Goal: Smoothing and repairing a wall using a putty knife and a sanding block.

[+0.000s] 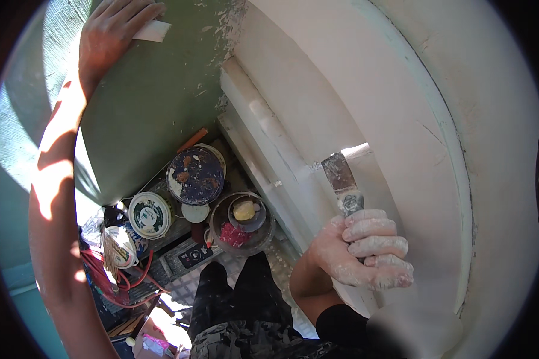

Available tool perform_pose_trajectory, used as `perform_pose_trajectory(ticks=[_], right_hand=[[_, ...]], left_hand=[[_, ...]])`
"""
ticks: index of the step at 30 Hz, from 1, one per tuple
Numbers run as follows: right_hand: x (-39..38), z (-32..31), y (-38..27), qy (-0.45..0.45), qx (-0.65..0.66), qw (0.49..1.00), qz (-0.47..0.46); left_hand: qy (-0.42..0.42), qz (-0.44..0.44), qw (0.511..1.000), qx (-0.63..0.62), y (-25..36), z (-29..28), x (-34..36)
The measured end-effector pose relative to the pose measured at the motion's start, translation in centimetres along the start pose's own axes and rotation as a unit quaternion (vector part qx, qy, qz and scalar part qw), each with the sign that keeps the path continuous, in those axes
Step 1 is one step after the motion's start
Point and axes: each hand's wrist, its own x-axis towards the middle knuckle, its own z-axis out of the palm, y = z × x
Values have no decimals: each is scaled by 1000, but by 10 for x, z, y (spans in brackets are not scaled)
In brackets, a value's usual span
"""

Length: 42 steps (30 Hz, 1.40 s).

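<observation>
My right hand (pixel 362 254), coated in whitish dust or filler, is wrapped around the handle of a putty knife (pixel 339 172). Its stained metal blade points up and away, at the white moulded wall surface (pixel 317 90); whether it touches is hard to tell. At the far upper left, my left arm stretches out along the green wall (pixel 156 96). A pale flat piece (pixel 152 32) with a straight edge sticks out from under the fingers of my left hand (pixel 111 39), which is closed on it against the wall. Its exact kind does not show.
Below stand a dark-lidded bucket (pixel 196 175), a white-lidded tub (pixel 150 215) and a clear basin (pixel 268 234) holding a yellow lump and something red. A red hose (pixel 120 288) and black power strip (pixel 195 255) lie nearby. A ledge (pixel 263 113) runs along the wall.
</observation>
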Motion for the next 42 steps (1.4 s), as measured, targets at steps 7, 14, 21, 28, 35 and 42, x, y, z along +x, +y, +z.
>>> perform_pose_trajectory(ticks=[7,14,21,28,35,42], right_hand=[[-3,0,-7,-19,52,997,-47],[-4,1,2,-20,-37,998,38],[0,-4,8,90,-8,995,30],[3,0,1,100,132,983,85],[-4,-13,13,106,56,991,58],[-14,-22,7,117,74,988,72]], left_hand=[[-13,-16,1000,-12,2,-13,0],[-8,0,1000,22,-11,-18,3],[9,2,1000,22,-14,-14,1],[12,15,999,47,-27,-34,-2],[53,9,998,21,-5,-3,4],[21,6,999,31,-14,-19,3]])
